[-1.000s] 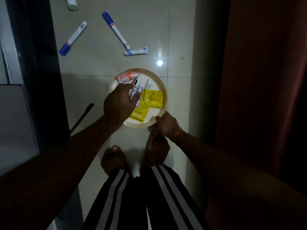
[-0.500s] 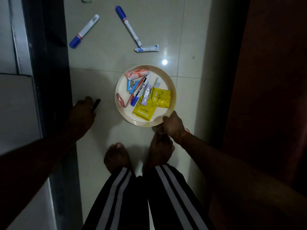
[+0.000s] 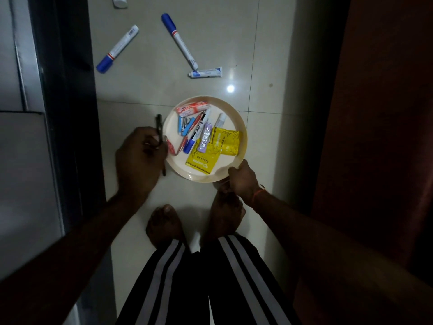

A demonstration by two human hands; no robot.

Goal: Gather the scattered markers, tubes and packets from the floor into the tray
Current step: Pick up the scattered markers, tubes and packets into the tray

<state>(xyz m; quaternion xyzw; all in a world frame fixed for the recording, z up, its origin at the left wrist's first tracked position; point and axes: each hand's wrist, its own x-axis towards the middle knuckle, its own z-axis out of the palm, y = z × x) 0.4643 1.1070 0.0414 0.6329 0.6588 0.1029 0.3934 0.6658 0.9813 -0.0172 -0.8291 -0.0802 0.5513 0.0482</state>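
Note:
A round cream tray (image 3: pixel 241 127) sits on the tiled floor and holds markers, small tubes and two yellow tea packets (image 3: pixel 210 152). My left hand (image 3: pixel 140 158) is just left of the tray's rim, shut on a thin black pen (image 3: pixel 159 127) that stands up past my fingers. My right hand (image 3: pixel 241 179) grips the tray's near right rim. Farther out on the floor lie a blue-capped marker (image 3: pixel 117 49), a second blue-capped marker (image 3: pixel 179 41) and a small white and blue tube (image 3: pixel 206 72). A white object (image 3: pixel 119 1) is cut off by the top edge.
A dark door frame (image 3: pixel 68 90) runs along the left, with a grey panel beyond it. A dark reddish curtain (image 3: pixel 375 113) hangs on the right. My bare feet (image 3: pixel 166 224) stand on the floor just below the tray.
My left hand left the tray, reached to the black pen lying by the door frame, took hold of it and has brought it back to the tray's left rim. My right hand stayed on the rim.

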